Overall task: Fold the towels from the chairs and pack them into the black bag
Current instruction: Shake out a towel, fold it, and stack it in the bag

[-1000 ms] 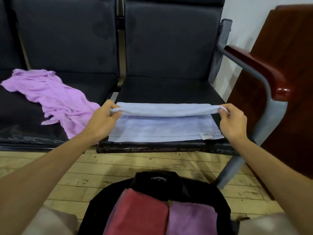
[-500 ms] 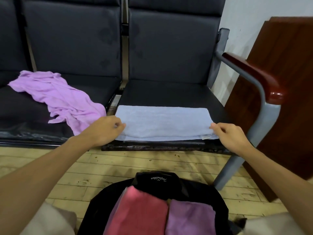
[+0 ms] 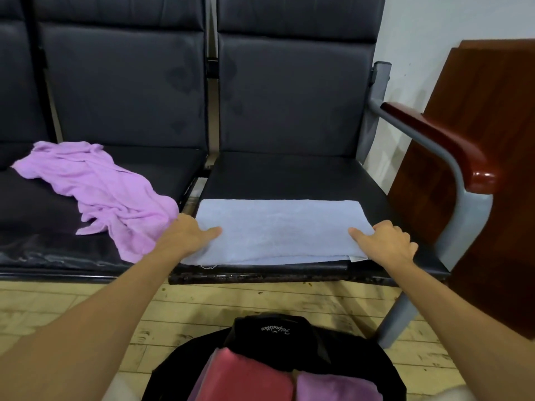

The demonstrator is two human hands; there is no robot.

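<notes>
A light blue towel lies folded flat on the front of the right black chair seat. My left hand holds its left end, thumb lying on top, fingers hidden beneath. My right hand grips its right end, thumb on top and fingers curled at the edge. A crumpled purple towel lies on the left chair seat. The open black bag sits on the floor below, holding a folded red towel and a folded purple towel side by side.
A grey metal armrest with a red-brown wooden cap borders the right seat. A dark wooden panel leans against the white wall on the right. Pale wooden floorboards run between the chairs and the bag.
Both hands brought the towel's lifted far edge down over the near edge, laying it flat. They then shifted to the towel's short ends, thumbs now on top.
</notes>
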